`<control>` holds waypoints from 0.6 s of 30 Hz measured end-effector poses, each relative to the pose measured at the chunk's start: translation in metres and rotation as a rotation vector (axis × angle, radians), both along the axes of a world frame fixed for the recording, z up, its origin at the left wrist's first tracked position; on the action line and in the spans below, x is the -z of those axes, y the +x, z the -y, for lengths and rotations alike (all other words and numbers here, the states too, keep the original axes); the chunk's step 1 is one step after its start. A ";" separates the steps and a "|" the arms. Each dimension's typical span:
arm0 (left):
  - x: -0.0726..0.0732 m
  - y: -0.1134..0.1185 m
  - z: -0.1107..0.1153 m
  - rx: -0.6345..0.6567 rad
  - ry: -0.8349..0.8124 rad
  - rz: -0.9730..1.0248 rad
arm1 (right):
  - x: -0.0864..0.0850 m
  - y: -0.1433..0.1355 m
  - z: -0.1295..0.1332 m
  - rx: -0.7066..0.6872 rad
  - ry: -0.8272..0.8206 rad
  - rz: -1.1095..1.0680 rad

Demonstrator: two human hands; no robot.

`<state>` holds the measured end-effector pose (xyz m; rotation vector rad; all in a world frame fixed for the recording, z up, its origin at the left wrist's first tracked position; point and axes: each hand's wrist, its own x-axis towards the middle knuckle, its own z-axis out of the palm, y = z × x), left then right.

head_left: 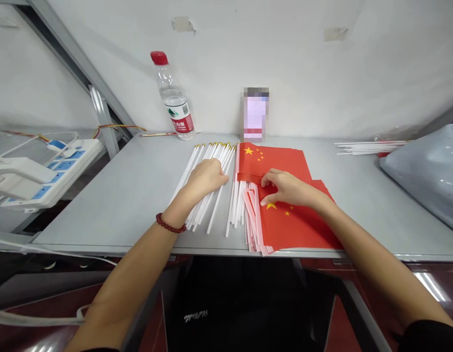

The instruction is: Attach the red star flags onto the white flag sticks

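Observation:
White plastic flag sticks (215, 210) with gold tips lie side by side on the grey table. My left hand (206, 177) rests over them, its fingers curled down and its thumb beside one stick; what the fingertips hold, if anything, is hidden. Red paper flags with yellow stars lie in two overlapping groups, an upper flag pile (281, 161) and a lower flag pile (303, 230). Over the lower pile is my right hand (281, 188), thumb and fingers apart, near a folded flag edge. Several white flag sleeves (251, 220) fan out along the pile's left side.
A water bottle (180, 112) with a red cap and a propped phone (254, 115) stand against the wall. More white sticks (369, 146) and a grey-blue plastic bag (427, 171) lie at right. A power strip (61, 168) with cables is at left.

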<state>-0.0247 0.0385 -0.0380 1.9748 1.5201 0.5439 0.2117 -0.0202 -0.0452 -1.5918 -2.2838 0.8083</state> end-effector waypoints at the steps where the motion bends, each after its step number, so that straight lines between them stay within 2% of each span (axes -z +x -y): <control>1: -0.001 0.001 0.001 0.004 0.016 -0.089 | 0.000 0.000 0.000 0.002 -0.001 0.007; 4: -0.003 0.002 0.002 0.022 0.051 -0.241 | 0.001 0.000 0.000 -0.002 -0.012 0.031; 7: -0.005 0.003 0.003 0.026 0.064 -0.229 | 0.001 -0.001 0.000 -0.010 -0.003 0.038; 9: -0.008 0.004 0.005 -0.019 0.057 -0.183 | 0.000 -0.002 0.001 -0.011 -0.008 0.023; 11: -0.013 0.005 0.007 -0.088 0.073 -0.064 | -0.001 -0.002 0.003 -0.021 -0.023 -0.012; 15: -0.023 0.006 0.009 -0.213 0.064 0.382 | -0.006 -0.005 0.006 -0.042 0.024 -0.030; 18: -0.026 0.007 0.008 -0.194 -0.044 0.669 | -0.009 -0.007 0.008 -0.056 0.101 -0.011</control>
